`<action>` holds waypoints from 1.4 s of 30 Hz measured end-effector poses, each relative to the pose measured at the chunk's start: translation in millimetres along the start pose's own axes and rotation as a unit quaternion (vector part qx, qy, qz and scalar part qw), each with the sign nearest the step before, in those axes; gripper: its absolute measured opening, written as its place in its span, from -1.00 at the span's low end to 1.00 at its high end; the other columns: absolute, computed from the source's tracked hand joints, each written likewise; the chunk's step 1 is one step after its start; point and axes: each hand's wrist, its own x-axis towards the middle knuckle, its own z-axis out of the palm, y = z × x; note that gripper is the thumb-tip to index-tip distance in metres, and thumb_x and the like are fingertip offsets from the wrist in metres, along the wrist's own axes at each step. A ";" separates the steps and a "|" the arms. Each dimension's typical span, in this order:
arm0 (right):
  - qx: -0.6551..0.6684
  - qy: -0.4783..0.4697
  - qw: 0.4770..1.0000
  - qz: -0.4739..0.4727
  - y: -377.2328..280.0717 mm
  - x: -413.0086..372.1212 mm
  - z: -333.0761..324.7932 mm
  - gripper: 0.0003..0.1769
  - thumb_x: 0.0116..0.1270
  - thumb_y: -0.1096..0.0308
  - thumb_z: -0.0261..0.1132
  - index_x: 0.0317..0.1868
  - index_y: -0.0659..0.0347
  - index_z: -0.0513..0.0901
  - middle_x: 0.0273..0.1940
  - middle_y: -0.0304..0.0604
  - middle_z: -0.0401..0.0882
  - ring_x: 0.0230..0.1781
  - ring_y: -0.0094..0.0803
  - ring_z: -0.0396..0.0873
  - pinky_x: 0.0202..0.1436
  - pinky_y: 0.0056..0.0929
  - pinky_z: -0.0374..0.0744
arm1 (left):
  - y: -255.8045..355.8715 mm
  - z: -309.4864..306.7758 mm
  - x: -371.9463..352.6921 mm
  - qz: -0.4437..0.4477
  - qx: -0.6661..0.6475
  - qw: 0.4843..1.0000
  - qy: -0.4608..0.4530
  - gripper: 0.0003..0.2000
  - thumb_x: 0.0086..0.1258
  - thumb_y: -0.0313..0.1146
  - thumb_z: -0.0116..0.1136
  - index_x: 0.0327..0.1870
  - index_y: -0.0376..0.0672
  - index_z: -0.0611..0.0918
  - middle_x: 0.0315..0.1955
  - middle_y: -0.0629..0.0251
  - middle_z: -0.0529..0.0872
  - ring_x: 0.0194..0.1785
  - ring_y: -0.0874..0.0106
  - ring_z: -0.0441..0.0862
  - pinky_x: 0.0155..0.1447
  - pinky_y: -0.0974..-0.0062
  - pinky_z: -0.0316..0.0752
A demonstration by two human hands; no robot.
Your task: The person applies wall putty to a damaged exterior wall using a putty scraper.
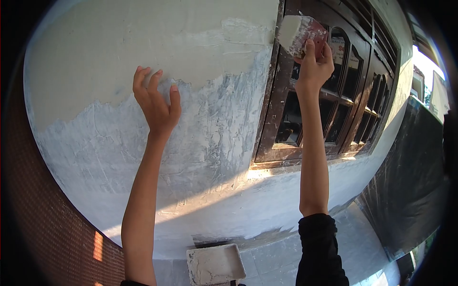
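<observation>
My left hand [157, 102] is raised in front of the wall [200, 124], its fingers spread and curved with nothing in them. Up at the right, my right hand [315, 66] grips a reddish scraper [317, 40] whose broad end carries pale putty [289, 32]. That scraper is beside the brown window frame [275, 86], near its left edge. Smooth beige putty covers the upper wall, with a ragged lower border over rough bluish-white plaster.
A tray [229, 262] of putty sits on the tiled floor [272, 255] below. Brown shutters with glass panes [338, 102] fill the right side. A dark sheet [405, 181] hangs at the far right, and a woven brown surface [52, 209] is at the left.
</observation>
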 end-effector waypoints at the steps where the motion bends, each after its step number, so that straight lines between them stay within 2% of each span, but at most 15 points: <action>1: -0.019 -0.037 0.999 0.008 1.2 -9.7 11.0 -0.68 0.36 0.40 0.27 0.06 0.40 0.56 -0.28 -0.07 0.71 -0.43 -0.50 0.65 -0.43 -0.50 0.72 | 1.0 -0.2 -0.4 -0.006 -0.009 1.000 -0.002 -0.56 0.42 -0.36 0.03 0.27 -0.25 0.28 0.27 -0.03 0.20 0.43 -0.03 0.13 0.42 0.02 0.12; 2: -0.014 -0.062 0.997 0.033 -2.6 -26.0 27.1 -0.67 0.33 0.38 0.30 0.04 0.40 0.58 -0.28 -0.05 0.72 -0.40 -0.47 0.66 -0.33 -0.47 0.69 | 0.4 -0.6 -0.2 -0.006 -0.013 1.000 -0.005 -0.56 0.42 -0.36 0.03 0.27 -0.25 0.28 0.27 -0.03 0.20 0.43 -0.03 0.13 0.42 0.02 0.12; 4: -0.108 -0.111 0.987 -0.035 15.7 -43.7 46.1 -0.64 0.29 0.34 0.34 0.01 0.40 0.61 -0.28 -0.02 0.72 -0.36 -0.44 0.67 -0.20 -0.44 0.64 | -1.9 -1.6 0.6 0.012 -0.004 1.000 0.002 -0.56 0.42 -0.37 0.03 0.27 -0.25 0.28 0.28 -0.03 0.20 0.43 -0.02 0.14 0.41 0.03 0.14; 7: -0.168 -0.061 0.983 -0.032 36.1 -25.1 26.8 -0.63 0.26 0.30 0.36 -0.02 0.40 0.63 -0.28 0.00 0.73 -0.32 -0.40 0.68 -0.11 -0.42 0.59 | -2.9 -1.0 0.3 0.009 -0.006 1.000 0.011 -0.56 0.42 -0.38 0.03 0.27 -0.25 0.28 0.28 -0.04 0.19 0.43 -0.01 0.14 0.41 0.04 0.15; 13: -0.022 0.015 1.000 -0.005 3.0 3.2 -13.9 -0.65 0.31 0.37 0.32 0.03 0.41 0.60 -0.31 -0.07 0.72 -0.41 -0.54 0.64 -0.28 -0.57 0.57 | -2.9 5.8 -2.5 -0.010 -0.033 0.999 0.028 -0.59 0.39 -0.30 0.08 0.22 -0.17 0.36 0.25 -0.01 0.26 0.43 0.00 0.16 0.39 0.02 0.14; 18: -0.094 -0.092 0.990 -0.056 15.8 -51.3 31.5 -0.68 0.29 0.36 0.33 -0.02 0.41 0.61 -0.37 -0.09 0.69 -0.46 -0.48 0.58 -0.31 -0.55 0.52 | 0.3 -1.8 0.3 0.004 -0.010 1.000 0.002 -0.57 0.41 -0.38 0.02 0.26 -0.27 0.28 0.28 -0.05 0.20 0.42 -0.02 0.16 0.42 0.03 0.13; 20: -0.147 -0.090 0.984 -0.042 18.6 -51.7 21.3 -0.67 0.28 0.34 0.34 -0.03 0.41 0.62 -0.37 -0.06 0.69 -0.45 -0.43 0.60 -0.29 -0.48 0.56 | -0.3 -1.1 0.6 0.007 -0.012 1.000 0.008 -0.56 0.40 -0.39 0.02 0.26 -0.27 0.28 0.28 -0.05 0.21 0.42 -0.02 0.16 0.42 0.03 0.13; 22: -0.185 -0.010 0.980 -0.077 28.2 -32.7 -6.3 -0.68 0.29 0.35 0.33 -0.03 0.40 0.62 -0.34 -0.06 0.71 -0.41 -0.45 0.63 -0.27 -0.47 0.58 | -0.3 -0.4 0.7 0.000 -0.018 1.000 0.016 -0.55 0.39 -0.39 0.03 0.27 -0.27 0.28 0.27 -0.05 0.22 0.42 -0.02 0.16 0.42 0.03 0.12; 26: -0.034 0.018 0.999 -0.007 4.7 -18.2 -16.9 -0.74 0.34 0.41 0.28 -0.01 0.37 0.61 -0.31 -0.12 0.72 -0.48 -0.58 0.64 -0.50 -0.61 0.54 | -2.9 3.5 -2.0 -0.010 -0.020 1.000 0.019 -0.58 0.39 -0.31 0.07 0.23 -0.19 0.35 0.26 0.00 0.23 0.43 0.00 0.16 0.40 0.02 0.14; 28: -0.032 -0.044 0.998 0.014 -6.7 -36.8 6.2 -0.72 0.35 0.41 0.28 0.01 0.38 0.60 -0.32 -0.11 0.71 -0.47 -0.56 0.62 -0.44 -0.59 0.54 | -1.4 2.0 -1.3 -0.011 -0.027 0.999 0.019 -0.58 0.39 -0.31 0.06 0.24 -0.18 0.35 0.26 -0.01 0.23 0.43 0.00 0.16 0.39 0.01 0.14; 29: -0.074 -0.066 0.994 -0.045 10.4 -44.5 18.0 -0.69 0.33 0.40 0.30 0.02 0.39 0.59 -0.35 -0.09 0.70 -0.47 -0.55 0.60 -0.37 -0.54 0.55 | -1.2 1.0 -0.8 -0.011 -0.030 0.999 0.016 -0.58 0.39 -0.31 0.06 0.24 -0.18 0.35 0.26 -0.01 0.23 0.43 0.00 0.16 0.39 0.01 0.14; 30: -0.094 -0.090 0.991 -0.012 12.5 -57.0 30.7 -0.66 0.30 0.38 0.33 0.02 0.40 0.59 -0.38 -0.07 0.70 -0.46 -0.54 0.58 -0.31 -0.50 0.55 | -1.6 -0.2 -0.2 -0.004 -0.021 1.000 0.015 -0.57 0.40 -0.34 0.05 0.25 -0.22 0.31 0.26 -0.02 0.23 0.42 -0.01 0.16 0.40 0.03 0.13; 33: -0.156 -0.096 0.979 -0.086 17.1 -62.3 29.6 -0.65 0.28 0.36 0.34 0.00 0.40 0.60 -0.39 -0.05 0.69 -0.45 -0.54 0.60 -0.31 -0.48 0.56 | -2.0 0.0 0.4 0.009 -0.016 1.000 0.018 -0.55 0.41 -0.36 0.03 0.28 -0.24 0.27 0.26 -0.04 0.23 0.41 -0.02 0.17 0.41 0.04 0.13; 38: -0.050 0.009 0.998 0.039 10.6 -20.3 -26.6 -0.70 0.37 0.44 0.26 0.05 0.41 0.57 -0.25 -0.09 0.70 -0.38 -0.54 0.64 -0.38 -0.51 0.69 | -1.1 -0.6 0.0 0.010 -0.009 1.000 0.010 -0.55 0.43 -0.37 0.02 0.29 -0.23 0.26 0.27 -0.06 0.22 0.41 -0.03 0.17 0.41 0.02 0.12; 42: 0.019 -0.062 0.995 0.072 4.5 -25.7 -4.0 -0.66 0.38 0.40 0.28 0.08 0.43 0.54 -0.24 -0.08 0.68 -0.35 -0.54 0.63 -0.41 -0.51 0.72 | -0.1 -1.1 0.5 0.015 -0.010 1.000 0.006 -0.55 0.42 -0.37 0.02 0.28 -0.23 0.26 0.26 -0.05 0.21 0.41 -0.02 0.17 0.40 0.01 0.13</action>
